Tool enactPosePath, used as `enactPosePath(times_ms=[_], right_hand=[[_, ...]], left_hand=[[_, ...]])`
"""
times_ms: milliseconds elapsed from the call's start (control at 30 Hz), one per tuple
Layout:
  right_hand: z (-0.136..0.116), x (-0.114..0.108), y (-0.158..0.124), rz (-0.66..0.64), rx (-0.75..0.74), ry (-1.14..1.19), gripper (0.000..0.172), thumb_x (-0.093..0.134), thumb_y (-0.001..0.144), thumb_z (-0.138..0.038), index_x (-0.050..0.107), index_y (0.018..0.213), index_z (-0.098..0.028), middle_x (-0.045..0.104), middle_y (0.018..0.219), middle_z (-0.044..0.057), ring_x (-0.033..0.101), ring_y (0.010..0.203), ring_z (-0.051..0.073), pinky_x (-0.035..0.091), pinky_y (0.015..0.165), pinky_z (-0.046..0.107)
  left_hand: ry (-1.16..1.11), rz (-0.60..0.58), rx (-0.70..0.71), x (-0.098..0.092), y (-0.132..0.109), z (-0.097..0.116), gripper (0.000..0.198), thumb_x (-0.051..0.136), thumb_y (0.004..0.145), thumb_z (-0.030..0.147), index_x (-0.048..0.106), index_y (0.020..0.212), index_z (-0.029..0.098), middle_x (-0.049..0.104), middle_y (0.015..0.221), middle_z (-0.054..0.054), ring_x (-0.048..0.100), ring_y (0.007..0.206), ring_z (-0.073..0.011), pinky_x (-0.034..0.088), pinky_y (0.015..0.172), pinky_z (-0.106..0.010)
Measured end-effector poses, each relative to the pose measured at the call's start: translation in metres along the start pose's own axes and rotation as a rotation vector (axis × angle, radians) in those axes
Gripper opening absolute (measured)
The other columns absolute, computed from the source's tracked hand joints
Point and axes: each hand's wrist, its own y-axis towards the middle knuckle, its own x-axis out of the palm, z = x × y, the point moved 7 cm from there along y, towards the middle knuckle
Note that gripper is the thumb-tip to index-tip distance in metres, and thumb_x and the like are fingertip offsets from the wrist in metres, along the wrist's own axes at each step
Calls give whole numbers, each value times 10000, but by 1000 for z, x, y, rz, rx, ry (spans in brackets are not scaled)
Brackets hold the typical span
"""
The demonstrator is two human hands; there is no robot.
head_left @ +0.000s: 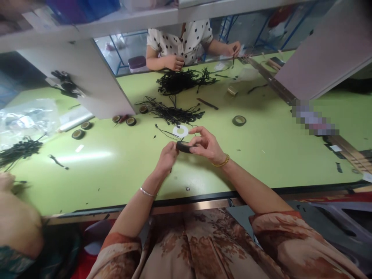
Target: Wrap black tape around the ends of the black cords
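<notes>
Right-hand fingers [199, 150] hide part of the black tape roll [183, 147]

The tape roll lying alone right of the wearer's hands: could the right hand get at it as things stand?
Probably yes: the tape roll lies uncovered, with bare green tabletop between it and the right hand, though that hand must likely release the black roll first.

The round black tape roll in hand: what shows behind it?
Behind the tape roll: a flat white ring and thin black cables on the green tabletop. Whatever the roll and right hand cover is hidden.
</notes>
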Motion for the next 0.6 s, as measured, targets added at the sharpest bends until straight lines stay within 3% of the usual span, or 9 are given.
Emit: enactPosePath(times_ms=[133,233,333,433,533,600], right_hand=[[2,3,-1,-64,-19,-104,476,814,677,-358,519,1034,-252,665,805,-33,344,443,46,275,460,228],[4,7,-1,-110,-21,-192,475,804,692,-395,511,1029,-233,681,830,-26,260,436,33,211,441,227],[6,10,0,-131,-7,-244,488,755,749,-472,518,1079,-202,672,763,-19,340,468,47,259,466,218],[10,8,2,-89,74,-225,558,608,840,-607,541,1184,-174,632,682,-15,410,500,72,296,483,225],[22,6,3,-31,241,-105,660,463,867,-711,595,1197,-155,634,668,6,311,423,60,211,419,243],[30,6,3,14,319,1,649,515,839,-706,637,1148,-148,615,637,-3,266,398,49,176,400,246]], left_hand=[[-267,-87,-108,1,-1,3,354,633,782,465,397,724,206,243,534,100,152,428,-43,93,430,-187],[-210,-39,-15,-8,-1,11,408,685,735,499,403,713,205,257,522,104,173,438,-45,120,432,-188],[34,51,246,-15,-6,25,371,638,788,502,459,701,189,348,531,76,275,478,-62,230,469,-200],[371,89,450,-10,-16,32,291,541,877,431,525,727,182,428,547,53,351,502,-78,289,511,-215],[623,94,560,-2,-23,33,257,477,915,359,573,754,182,505,564,34,403,497,-87,318,529,-228],[749,81,642,4,-26,33,264,457,924,330,606,768,178,570,601,8,461,525,-98,346,558,-235]])
